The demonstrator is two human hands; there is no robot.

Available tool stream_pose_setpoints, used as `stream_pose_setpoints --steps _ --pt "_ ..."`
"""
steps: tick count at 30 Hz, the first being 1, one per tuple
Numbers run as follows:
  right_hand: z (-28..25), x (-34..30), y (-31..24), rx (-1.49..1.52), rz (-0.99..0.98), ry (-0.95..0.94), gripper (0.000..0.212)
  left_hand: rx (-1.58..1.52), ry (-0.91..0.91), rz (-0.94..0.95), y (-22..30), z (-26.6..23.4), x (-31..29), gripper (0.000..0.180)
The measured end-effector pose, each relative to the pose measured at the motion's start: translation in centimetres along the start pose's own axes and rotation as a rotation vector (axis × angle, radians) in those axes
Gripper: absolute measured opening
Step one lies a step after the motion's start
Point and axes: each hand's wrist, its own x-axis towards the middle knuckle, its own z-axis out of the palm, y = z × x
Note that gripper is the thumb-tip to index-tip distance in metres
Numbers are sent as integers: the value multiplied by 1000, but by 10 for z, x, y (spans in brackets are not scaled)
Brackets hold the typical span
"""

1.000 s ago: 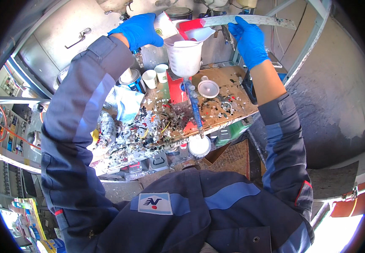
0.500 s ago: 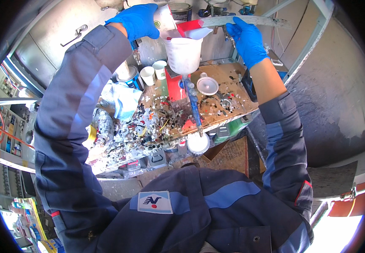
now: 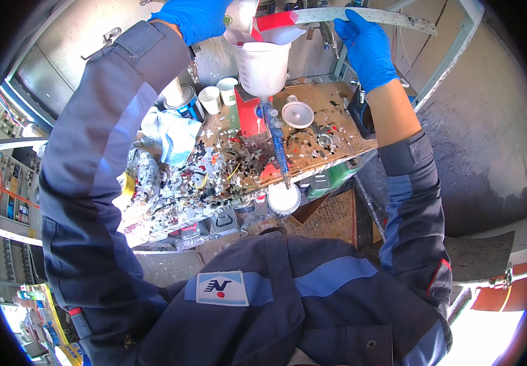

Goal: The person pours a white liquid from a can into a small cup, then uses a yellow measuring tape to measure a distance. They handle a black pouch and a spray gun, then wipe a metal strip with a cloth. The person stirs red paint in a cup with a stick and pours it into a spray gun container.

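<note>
Paint-spattered wooden workbench against a metal cabinet wall, crowded with small white cups, a crumpled pale rag and a white funnel. Left hand, blue-gloved, fingers curled around a tilted white container, its lip over a translucent white plastic cup on a blue spray gun, evidently for pouring. Right hand, blue-gloved, fingers pressed together along a long flat paint-flecked stick, apparently guiding red paint down.

A paint-spattered wooden worktop stands against a grey metal wall. To the right lies rough grey concrete floor, with bright sunlight at the lower right.
</note>
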Motion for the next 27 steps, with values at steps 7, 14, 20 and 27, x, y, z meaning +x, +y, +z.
stream_pose_setpoints --steps 7,14,20,27 --pt "12 -24 -11 178 30 51 6 -16 3 -17 13 0 1 49" --pt "4 -47 -27 45 -73 17 26 -48 -105 21 22 -12 6 59" --pt "18 -72 -35 162 24 38 9 -159 -158 -156 26 -14 7 62" --pt "14 -85 -37 191 -82 -130 31 -759 21 -65 3 -4 16 54"
